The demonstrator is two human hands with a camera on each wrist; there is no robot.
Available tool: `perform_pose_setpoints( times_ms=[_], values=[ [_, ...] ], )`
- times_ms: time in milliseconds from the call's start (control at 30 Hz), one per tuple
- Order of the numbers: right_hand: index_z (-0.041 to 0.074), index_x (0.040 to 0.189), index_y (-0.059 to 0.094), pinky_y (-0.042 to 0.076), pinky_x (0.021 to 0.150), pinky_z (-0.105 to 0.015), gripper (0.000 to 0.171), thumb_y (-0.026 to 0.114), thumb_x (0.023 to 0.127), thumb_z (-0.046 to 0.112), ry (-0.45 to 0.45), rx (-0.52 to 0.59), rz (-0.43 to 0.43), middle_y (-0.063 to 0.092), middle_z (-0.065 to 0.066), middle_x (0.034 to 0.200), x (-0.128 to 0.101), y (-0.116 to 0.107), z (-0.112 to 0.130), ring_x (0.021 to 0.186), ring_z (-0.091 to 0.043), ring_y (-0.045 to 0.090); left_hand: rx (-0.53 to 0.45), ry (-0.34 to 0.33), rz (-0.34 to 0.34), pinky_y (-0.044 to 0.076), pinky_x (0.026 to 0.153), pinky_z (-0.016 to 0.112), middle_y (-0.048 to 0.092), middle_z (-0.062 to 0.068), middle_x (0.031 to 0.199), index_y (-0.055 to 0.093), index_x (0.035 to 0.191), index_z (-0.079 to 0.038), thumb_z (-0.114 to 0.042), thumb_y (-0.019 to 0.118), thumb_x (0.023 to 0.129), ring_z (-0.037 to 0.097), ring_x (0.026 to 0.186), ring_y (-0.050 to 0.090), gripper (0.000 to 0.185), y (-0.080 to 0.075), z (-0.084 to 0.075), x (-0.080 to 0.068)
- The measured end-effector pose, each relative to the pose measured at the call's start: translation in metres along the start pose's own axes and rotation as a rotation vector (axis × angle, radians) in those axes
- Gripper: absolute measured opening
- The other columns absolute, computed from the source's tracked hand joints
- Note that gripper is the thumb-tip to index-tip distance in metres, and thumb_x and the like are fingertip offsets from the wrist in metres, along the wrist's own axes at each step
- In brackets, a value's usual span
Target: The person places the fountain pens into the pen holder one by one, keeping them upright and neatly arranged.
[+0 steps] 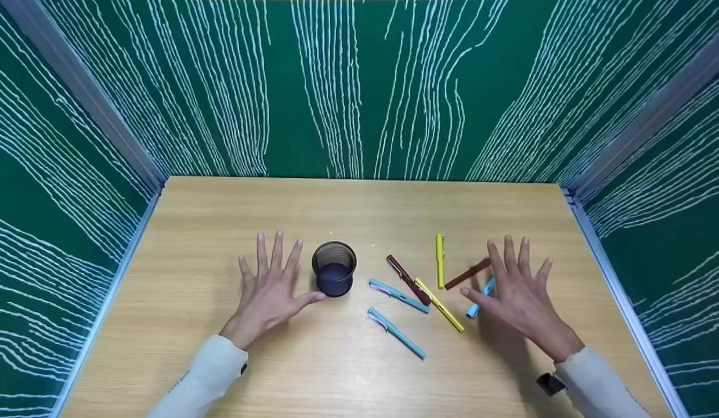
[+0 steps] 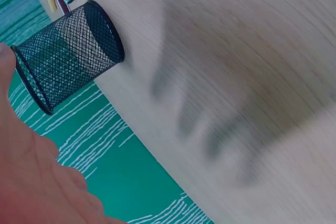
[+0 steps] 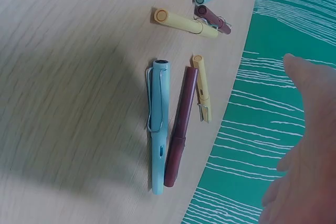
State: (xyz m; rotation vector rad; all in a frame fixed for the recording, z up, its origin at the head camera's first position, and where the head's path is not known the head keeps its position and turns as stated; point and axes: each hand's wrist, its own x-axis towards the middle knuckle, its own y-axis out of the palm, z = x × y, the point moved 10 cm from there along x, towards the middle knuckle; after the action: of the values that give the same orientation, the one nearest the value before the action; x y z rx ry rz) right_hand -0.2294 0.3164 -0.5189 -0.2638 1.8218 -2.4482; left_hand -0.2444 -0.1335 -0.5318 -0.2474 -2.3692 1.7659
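Note:
My left hand (image 1: 270,296) hovers with spread fingers over the table, its thumb tip close beside a black mesh pen cup (image 1: 334,269). The cup stands upright with nothing in it. On the right, my right hand (image 1: 519,290) is spread too, above a blue pen (image 1: 480,298) and a dark red pen (image 1: 467,274) that it partly covers in the head view. In the right wrist view that blue pen (image 3: 160,124) and red pen (image 3: 181,124) lie side by side. Neither hand holds anything.
Between cup and right hand lie a yellow pen (image 1: 440,261), a second dark red pen (image 1: 407,278), another yellow pen (image 1: 440,306) and two blue pens, one (image 1: 398,295) above the other (image 1: 396,332). Green white-lined panels (image 1: 324,87) border the wooden table (image 1: 249,203).

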Motion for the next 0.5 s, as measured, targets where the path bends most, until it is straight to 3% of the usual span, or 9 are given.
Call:
perform_pose_setpoints(
  times_ms=[333,500],
  values=[
    [0.002,0.174,0.025,-0.01,0.113,-0.092,0.115,0.068,0.095,0.073,0.001,-0.007,0.002,0.009,-0.034,0.179,-0.002,0.0005,-0.0046,0.164,-0.058,-0.008,0.021,0.002,-0.021,0.004,0.119,0.089,0.007,0.02,0.184,0.027,0.177,-0.023,-0.097,0.057,0.083,0.053,0.166,-0.009,0.123,0.0008,-0.0007,0.0001],
    [0.003,0.174,0.023,-0.011,0.115,-0.091,0.115,0.069,0.095,0.072,-0.006,0.009,0.005,0.007,-0.033,0.18,-0.0038,0.001,-0.0058,0.164,-0.058,-0.008,0.025,0.007,-0.034,0.005,0.118,0.09,0.008,0.021,0.183,0.027,0.177,-0.022,-0.088,0.067,0.085,0.055,0.166,-0.006,0.12,0.0004,-0.002,-0.0007]
  ],
)
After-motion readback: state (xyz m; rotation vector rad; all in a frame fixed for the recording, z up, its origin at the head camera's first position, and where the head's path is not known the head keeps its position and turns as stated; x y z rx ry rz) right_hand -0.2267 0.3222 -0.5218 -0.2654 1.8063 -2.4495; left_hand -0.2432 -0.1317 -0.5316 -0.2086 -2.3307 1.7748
